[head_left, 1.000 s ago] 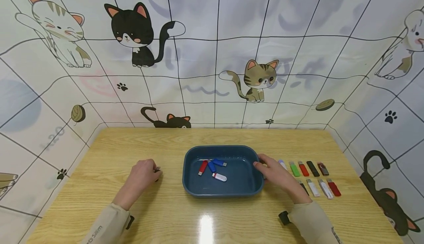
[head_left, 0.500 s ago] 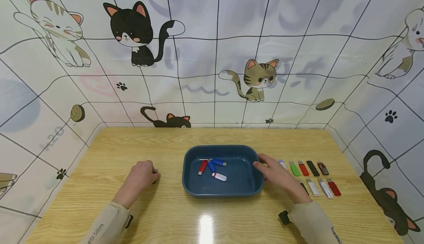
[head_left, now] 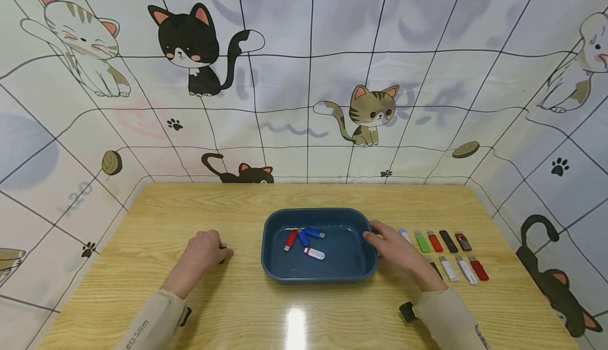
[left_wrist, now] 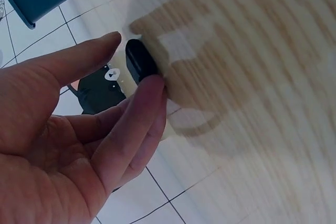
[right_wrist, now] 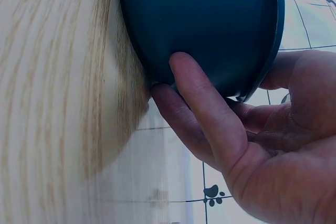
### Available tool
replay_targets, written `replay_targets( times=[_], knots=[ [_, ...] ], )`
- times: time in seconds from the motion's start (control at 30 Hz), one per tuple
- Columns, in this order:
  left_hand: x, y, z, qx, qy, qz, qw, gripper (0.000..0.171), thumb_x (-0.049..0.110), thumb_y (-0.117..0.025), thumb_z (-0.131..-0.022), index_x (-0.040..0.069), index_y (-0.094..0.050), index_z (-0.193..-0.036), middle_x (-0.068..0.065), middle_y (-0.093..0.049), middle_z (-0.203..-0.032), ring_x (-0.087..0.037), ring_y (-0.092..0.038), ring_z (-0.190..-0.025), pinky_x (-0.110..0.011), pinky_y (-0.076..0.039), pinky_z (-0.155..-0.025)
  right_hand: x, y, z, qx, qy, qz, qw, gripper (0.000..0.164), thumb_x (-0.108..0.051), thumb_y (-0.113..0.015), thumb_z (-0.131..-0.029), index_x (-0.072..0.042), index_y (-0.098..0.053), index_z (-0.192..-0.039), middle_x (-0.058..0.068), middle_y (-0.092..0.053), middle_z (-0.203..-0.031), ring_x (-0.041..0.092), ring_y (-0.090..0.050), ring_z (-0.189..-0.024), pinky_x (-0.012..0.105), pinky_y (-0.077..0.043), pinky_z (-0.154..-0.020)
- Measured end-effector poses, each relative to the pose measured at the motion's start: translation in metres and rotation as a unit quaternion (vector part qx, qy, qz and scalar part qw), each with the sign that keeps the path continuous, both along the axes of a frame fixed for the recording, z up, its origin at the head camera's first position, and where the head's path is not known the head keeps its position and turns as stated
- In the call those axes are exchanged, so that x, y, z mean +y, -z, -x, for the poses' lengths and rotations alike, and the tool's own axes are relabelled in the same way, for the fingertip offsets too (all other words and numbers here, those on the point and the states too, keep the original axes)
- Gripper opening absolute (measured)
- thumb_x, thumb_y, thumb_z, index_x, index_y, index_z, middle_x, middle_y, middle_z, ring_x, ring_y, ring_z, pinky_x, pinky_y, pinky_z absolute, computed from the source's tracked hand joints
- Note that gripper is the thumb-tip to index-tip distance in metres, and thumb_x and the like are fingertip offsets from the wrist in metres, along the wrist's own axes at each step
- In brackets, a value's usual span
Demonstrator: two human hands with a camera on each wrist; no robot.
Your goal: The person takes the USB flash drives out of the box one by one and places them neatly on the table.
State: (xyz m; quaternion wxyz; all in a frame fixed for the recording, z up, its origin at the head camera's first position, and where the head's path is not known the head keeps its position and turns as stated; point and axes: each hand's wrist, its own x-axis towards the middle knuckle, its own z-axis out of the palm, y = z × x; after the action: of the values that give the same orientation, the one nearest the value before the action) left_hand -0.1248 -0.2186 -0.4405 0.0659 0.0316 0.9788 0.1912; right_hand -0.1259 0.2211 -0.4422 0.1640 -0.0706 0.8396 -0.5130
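Note:
My left hand [head_left: 201,252] is low over the table, left of the dark blue tray [head_left: 323,280]. At its fingertips is a black USB stick [left_wrist: 139,60], close on the wood and largely hidden in the head view. One fingertip touches the stick, while the thumb [left_wrist: 97,51] stands apart from it. My right hand [head_left: 396,252] holds the tray's right end, thumb over the rim and fingers against the outer wall. Inside the tray lie a red USB stick [head_left: 291,240], two blue USB sticks [head_left: 313,233] and a white one with a red end [head_left: 315,254].
Right of the tray, two rows of USB sticks lie on the table [head_left: 256,318], among them a green one [head_left: 422,242], a black one [head_left: 448,242] and a dark red one [head_left: 478,269]. My right forearm partly covers the rows. A cat-print cloth [head_left: 285,81] surrounds the table.
My left thumb has swung away from the black USB stick, which it was against half a second ago. The right hand, the tray and its contents have stayed put.

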Motion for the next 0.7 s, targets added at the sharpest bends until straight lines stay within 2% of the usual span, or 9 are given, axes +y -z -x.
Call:
replay_targets(
  times=[0.07, 0.13, 0.23, 0.3, 0.33, 0.43, 0.5, 0.6, 0.7],
  knots=[
    [0.001, -0.003, 0.0, 0.005, -0.001, 0.008, 1.0, 0.051, 0.016, -0.08, -0.09, 0.012, -0.045, -0.053, 0.005, -0.034, -0.05, -0.01, -0.032, -0.049, -0.023, -0.03, -0.047, 0.0, 0.0, 0.0, 0.0, 0.0, -0.001, 1.0, 0.049, -0.021, -0.049, -0.11, 0.006, -0.042, -0.15, 0.032, -0.049, -0.144, 0.044, -0.061, -0.12, 0.047, -0.064, -0.078],
    [0.002, -0.007, 0.001, 0.023, 0.0, 0.019, 0.9996, 0.04, 0.019, -0.08, -0.09, 0.003, -0.055, -0.062, -0.001, -0.047, -0.056, -0.012, -0.04, -0.05, -0.026, -0.037, -0.046, 0.0, 0.0, 0.0, -0.001, 0.0, -0.001, 1.0, 0.049, -0.02, -0.048, -0.11, 0.007, -0.041, -0.15, 0.032, -0.049, -0.144, 0.044, -0.061, -0.12, 0.048, -0.064, -0.078],
    [0.005, -0.015, 0.001, 0.059, -0.001, 0.036, 0.9976, 0.033, 0.023, -0.079, -0.091, -0.008, -0.067, -0.091, -0.014, -0.065, -0.078, -0.02, -0.055, -0.059, -0.036, -0.05, -0.049, -0.001, -0.001, 0.0, -0.001, 0.0, -0.002, 1.0, 0.048, -0.02, -0.048, -0.11, 0.007, -0.041, -0.15, 0.033, -0.049, -0.144, 0.044, -0.061, -0.12, 0.048, -0.064, -0.078],
    [0.008, -0.021, 0.001, 0.09, 0.008, 0.037, 0.9952, 0.037, 0.023, -0.078, -0.092, -0.009, -0.068, -0.109, -0.019, -0.069, -0.096, -0.026, -0.063, -0.069, -0.042, -0.056, -0.056, 0.0, -0.001, 0.0, -0.002, 0.0, -0.001, 1.0, 0.048, -0.02, -0.048, -0.11, 0.007, -0.041, -0.15, 0.033, -0.049, -0.143, 0.044, -0.061, -0.12, 0.048, -0.064, -0.078],
    [0.011, -0.024, 0.001, 0.101, 0.016, 0.034, 0.9942, 0.037, 0.022, -0.078, -0.093, -0.007, -0.068, -0.112, -0.019, -0.069, -0.1, -0.029, -0.065, -0.074, -0.044, -0.057, -0.059, 0.0, -0.001, 0.0, -0.003, 0.0, -0.001, 1.0, 0.048, -0.02, -0.048, -0.11, 0.007, -0.041, -0.15, 0.033, -0.049, -0.144, 0.044, -0.061, -0.12, 0.048, -0.064, -0.078],
    [0.021, -0.034, 0.003, 0.143, 0.057, 0.009, 0.988, 0.031, 0.017, -0.077, -0.094, -0.004, -0.069, -0.115, -0.017, -0.068, -0.105, -0.031, -0.067, -0.086, -0.046, -0.059, -0.07, 0.0, -0.001, 0.0, -0.005, 0.0, 0.002, 1.0, 0.048, -0.019, -0.048, -0.11, 0.007, -0.04, -0.15, 0.033, -0.048, -0.144, 0.044, -0.061, -0.121, 0.047, -0.064, -0.078],
    [0.029, -0.04, 0.004, 0.172, 0.092, -0.007, 0.9809, 0.028, 0.013, -0.078, -0.093, -0.003, -0.07, -0.114, -0.015, -0.068, -0.108, -0.031, -0.067, -0.093, -0.047, -0.059, -0.077, 0.0, 0.0, 0.0, -0.005, -0.001, 0.003, 1.0, 0.048, -0.019, -0.048, -0.111, 0.007, -0.04, -0.15, 0.033, -0.048, -0.145, 0.044, -0.061, -0.12, 0.047, -0.064, -0.078],
    [0.043, -0.048, 0.006, 0.204, 0.149, -0.019, 0.9674, 0.027, 0.011, -0.079, -0.092, 0.0, -0.071, -0.115, -0.012, -0.068, -0.109, -0.029, -0.068, -0.098, -0.046, -0.059, -0.083, 0.0, 0.0, 0.0, -0.004, -0.002, 0.007, 1.0, 0.048, -0.019, -0.048, -0.111, 0.007, -0.04, -0.15, 0.033, -0.049, -0.144, 0.043, -0.062, -0.119, 0.047, -0.064, -0.078],
    [0.055, -0.054, 0.008, 0.224, 0.216, -0.009, 0.9503, 0.027, 0.012, -0.081, -0.09, 0.003, -0.072, -0.114, -0.008, -0.067, -0.11, -0.025, -0.069, -0.099, -0.042, -0.06, -0.085, 0.0, 0.0, 0.0, -0.004, -0.003, 0.008, 1.0, 0.047, -0.019, -0.048, -0.111, 0.007, -0.041, -0.15, 0.032, -0.049, -0.144, 0.042, -0.063, -0.118, 0.047, -0.064, -0.078]
  ],
)
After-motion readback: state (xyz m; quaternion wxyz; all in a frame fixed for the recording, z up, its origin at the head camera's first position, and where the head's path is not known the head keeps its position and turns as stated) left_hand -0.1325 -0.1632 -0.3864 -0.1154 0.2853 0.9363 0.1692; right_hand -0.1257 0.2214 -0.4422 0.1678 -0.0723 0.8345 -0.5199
